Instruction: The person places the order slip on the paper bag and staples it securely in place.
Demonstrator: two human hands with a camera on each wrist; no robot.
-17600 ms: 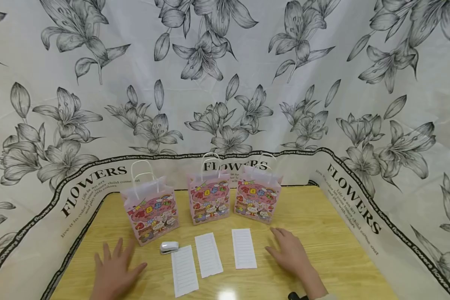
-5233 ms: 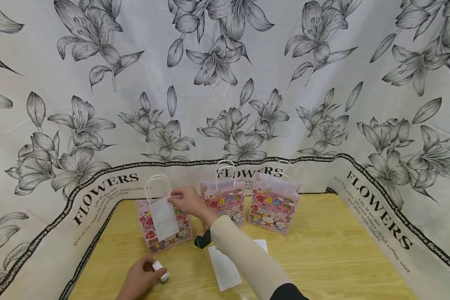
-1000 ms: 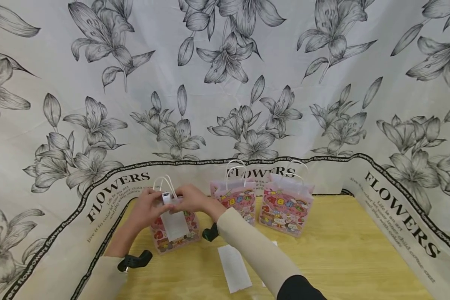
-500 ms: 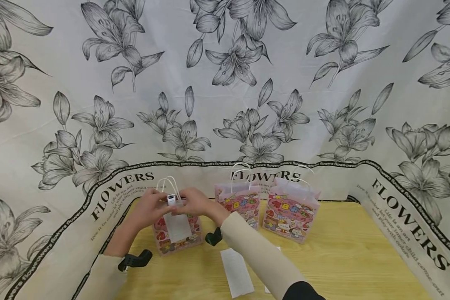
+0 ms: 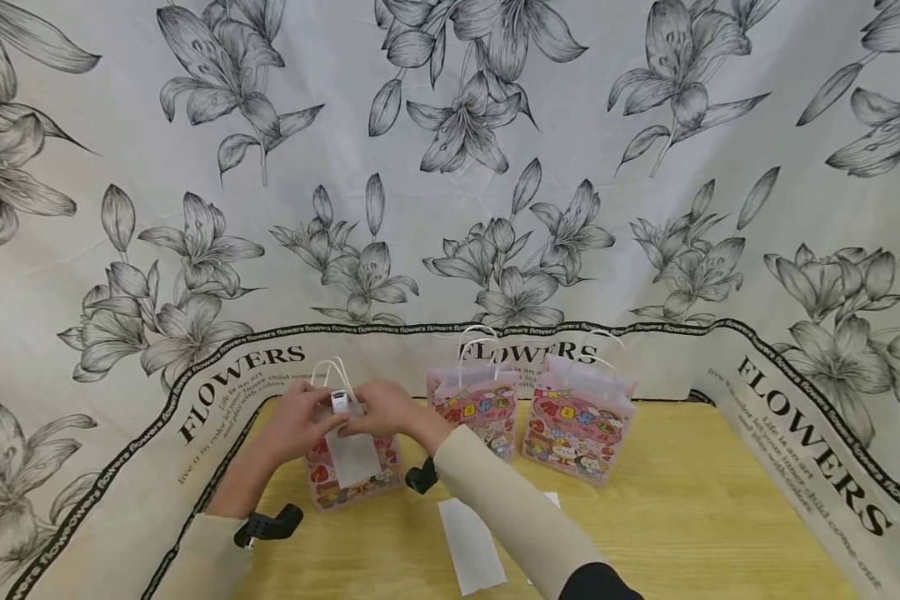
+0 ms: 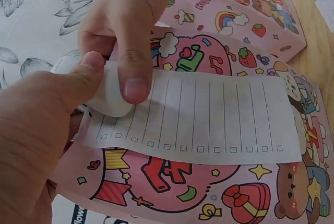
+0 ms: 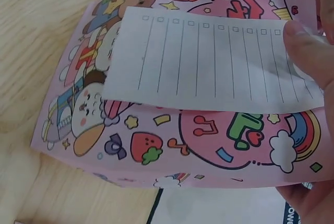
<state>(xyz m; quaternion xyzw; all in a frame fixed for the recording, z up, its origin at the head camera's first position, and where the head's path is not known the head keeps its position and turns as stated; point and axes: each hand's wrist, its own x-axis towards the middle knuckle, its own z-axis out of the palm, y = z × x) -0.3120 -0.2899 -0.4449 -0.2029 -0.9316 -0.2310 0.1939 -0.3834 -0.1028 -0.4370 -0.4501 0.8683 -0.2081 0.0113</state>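
Observation:
At the top edge of the leftmost pink paper bag (image 5: 321, 483), my left hand (image 5: 292, 421) grips a small white stapler (image 5: 339, 402). The stapler's end overlaps the top of a lined paper slip (image 5: 356, 460) lying against the bag's printed front. From the other side, my right hand (image 5: 386, 407) pinches the bag's top edge and the slip, its thumb (image 6: 134, 80) pressing beside the stapler in the left wrist view. Printed lines and small checkboxes show on the slip (image 7: 209, 62) in the right wrist view. The stapler's lower part is hidden behind slip and bag.
Two matching bags, a middle one (image 5: 487, 404) and a right one (image 5: 579, 425), stand with white handles up on the wooden table (image 5: 682, 492). One slip (image 5: 471, 546) lies in front; another (image 5: 552, 498) is mostly behind my right sleeve. A flower-printed cloth (image 5: 450, 250) surrounds the table.
Earlier the stapler and all three slips lay on the table. My right hand put one slip against the left bag; my left hand raised the stapler to its top edge. Lately both hands barely move.

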